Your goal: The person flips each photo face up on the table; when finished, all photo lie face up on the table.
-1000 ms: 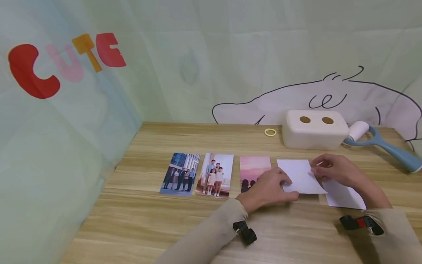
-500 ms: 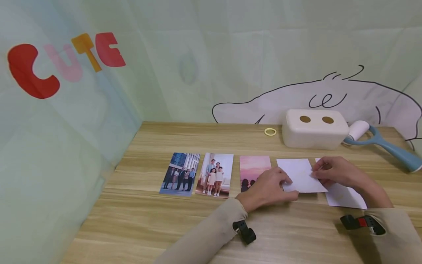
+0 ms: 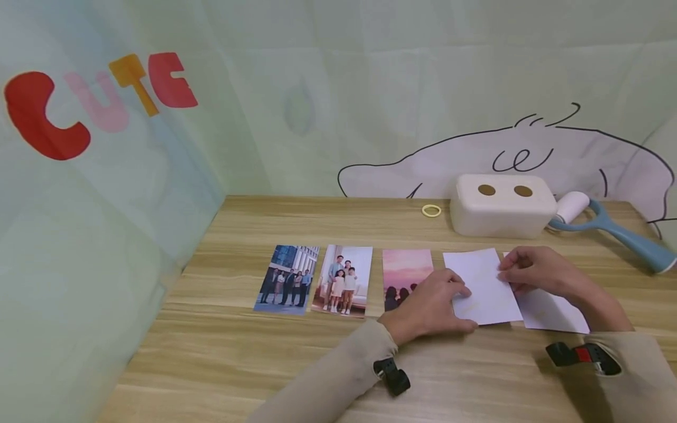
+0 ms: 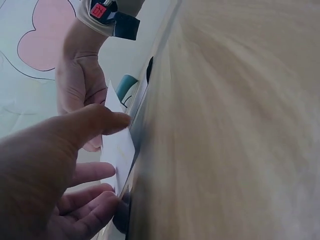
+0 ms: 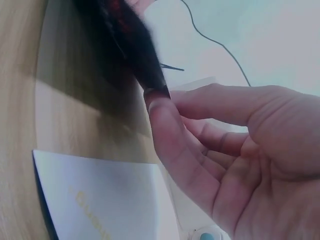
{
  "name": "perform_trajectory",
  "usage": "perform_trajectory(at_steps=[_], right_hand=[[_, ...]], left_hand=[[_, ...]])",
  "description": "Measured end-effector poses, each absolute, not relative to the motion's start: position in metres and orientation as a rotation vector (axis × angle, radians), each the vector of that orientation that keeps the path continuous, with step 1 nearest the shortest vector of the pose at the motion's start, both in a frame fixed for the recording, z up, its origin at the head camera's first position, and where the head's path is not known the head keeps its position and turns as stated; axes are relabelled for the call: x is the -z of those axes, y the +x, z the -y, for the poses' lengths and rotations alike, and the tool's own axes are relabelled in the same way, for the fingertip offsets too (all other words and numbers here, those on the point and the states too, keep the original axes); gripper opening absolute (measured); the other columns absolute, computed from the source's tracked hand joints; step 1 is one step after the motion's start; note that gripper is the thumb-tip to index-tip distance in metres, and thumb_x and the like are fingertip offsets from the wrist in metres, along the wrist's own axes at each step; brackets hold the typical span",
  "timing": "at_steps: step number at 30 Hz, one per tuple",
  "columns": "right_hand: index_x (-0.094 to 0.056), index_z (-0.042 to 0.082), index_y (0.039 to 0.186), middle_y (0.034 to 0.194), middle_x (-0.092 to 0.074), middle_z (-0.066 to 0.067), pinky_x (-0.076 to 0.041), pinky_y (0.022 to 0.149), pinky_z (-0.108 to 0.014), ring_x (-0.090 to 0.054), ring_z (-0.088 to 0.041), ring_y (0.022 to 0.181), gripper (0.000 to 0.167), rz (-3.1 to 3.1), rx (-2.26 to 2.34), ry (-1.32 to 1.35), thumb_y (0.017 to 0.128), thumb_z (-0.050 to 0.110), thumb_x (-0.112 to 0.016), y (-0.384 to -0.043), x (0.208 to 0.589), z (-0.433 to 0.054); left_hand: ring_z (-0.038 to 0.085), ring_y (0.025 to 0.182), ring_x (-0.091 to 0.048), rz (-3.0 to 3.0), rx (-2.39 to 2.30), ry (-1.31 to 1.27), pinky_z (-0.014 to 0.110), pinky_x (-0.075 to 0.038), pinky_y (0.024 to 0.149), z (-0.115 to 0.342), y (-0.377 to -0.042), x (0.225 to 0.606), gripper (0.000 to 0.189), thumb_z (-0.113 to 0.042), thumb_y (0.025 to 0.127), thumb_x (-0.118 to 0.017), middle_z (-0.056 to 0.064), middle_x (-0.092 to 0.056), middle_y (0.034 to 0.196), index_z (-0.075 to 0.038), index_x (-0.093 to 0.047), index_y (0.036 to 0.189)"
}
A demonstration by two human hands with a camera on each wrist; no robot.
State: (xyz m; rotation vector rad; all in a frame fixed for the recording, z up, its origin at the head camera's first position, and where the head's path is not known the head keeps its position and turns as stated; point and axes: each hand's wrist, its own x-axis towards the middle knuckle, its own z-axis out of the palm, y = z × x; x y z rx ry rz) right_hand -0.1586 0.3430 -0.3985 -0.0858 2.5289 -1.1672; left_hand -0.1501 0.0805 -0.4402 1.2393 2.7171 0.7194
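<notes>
My right hand (image 3: 547, 273) pinches the right edge of a photo card (image 3: 483, 282), thumb against fingers. Its white back faces up in the head view; the right wrist view shows its dark printed side (image 5: 132, 45), blurred. At the card's left edge is my left hand (image 3: 428, 302), thumb and fingers spread and only slightly bent, not curled round it. In the left wrist view the card (image 4: 117, 145) stands tilted by the left fingers. Another card (image 3: 552, 314) lies white side up under my right hand. A pink sunset photo (image 3: 406, 267) is partly covered by my left hand.
Left of the sunset photo lie a family photo (image 3: 345, 282) and a photo of people in business clothes (image 3: 288, 281). Behind stand a cream box (image 3: 502, 214) with two round holes and a blue-handled roller (image 3: 629, 235). A yellow ring (image 3: 431, 211) lies beside the box.
The held card has tilted, its near edge coming toward me, so more of its white back shows. Both hands stay almost where they were; the head view has shifted slightly.
</notes>
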Motion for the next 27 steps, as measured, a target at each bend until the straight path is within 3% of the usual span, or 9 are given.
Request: perform_trajectory(at_steps=[7, 15, 27], right_hand=[[-0.062, -0.009, 0.112, 0.098, -0.066, -0.011, -0.062, 0.069, -0.034, -0.069, -0.019, 0.076, 0.022, -2.550, 1.335, -0.159, 0.101, 0.008, -0.072, -0.154, 0.392, -0.338], [-0.059, -0.007, 0.117, 0.107, -0.067, -0.015, -0.063, 0.074, -0.036, -0.070, -0.020, 0.084, 0.031, -2.575, 1.473, -0.208, 0.101, 0.015, -0.074, -0.149, 0.385, -0.324], [-0.055, -0.008, 0.140, 0.111, -0.070, -0.012, -0.063, 0.077, -0.036, -0.072, -0.018, 0.091, 0.047, -2.496, 1.659, -0.237, 0.104, 0.018, -0.070, -0.149, 0.386, -0.306]], left_hand=[[0.002, 0.102, -0.059, -2.679, -0.951, 1.131, 0.007, -0.042, 0.085, -0.077, -0.151, 0.435, 0.042, -0.042, 0.094, -0.080, -0.002, -0.067, 0.118, -0.010, -0.077, 0.122], [0.000, 0.090, -0.065, -2.603, -1.261, 1.081, 0.008, -0.047, 0.077, -0.076, -0.154, 0.427, 0.033, -0.022, 0.095, -0.082, 0.003, -0.072, 0.111, -0.006, -0.075, 0.122], [-0.001, 0.086, -0.067, -2.490, -1.558, 0.923, 0.012, -0.053, 0.077, -0.074, -0.158, 0.422, 0.029, -0.008, 0.094, -0.078, 0.006, -0.074, 0.111, -0.003, -0.075, 0.122]])
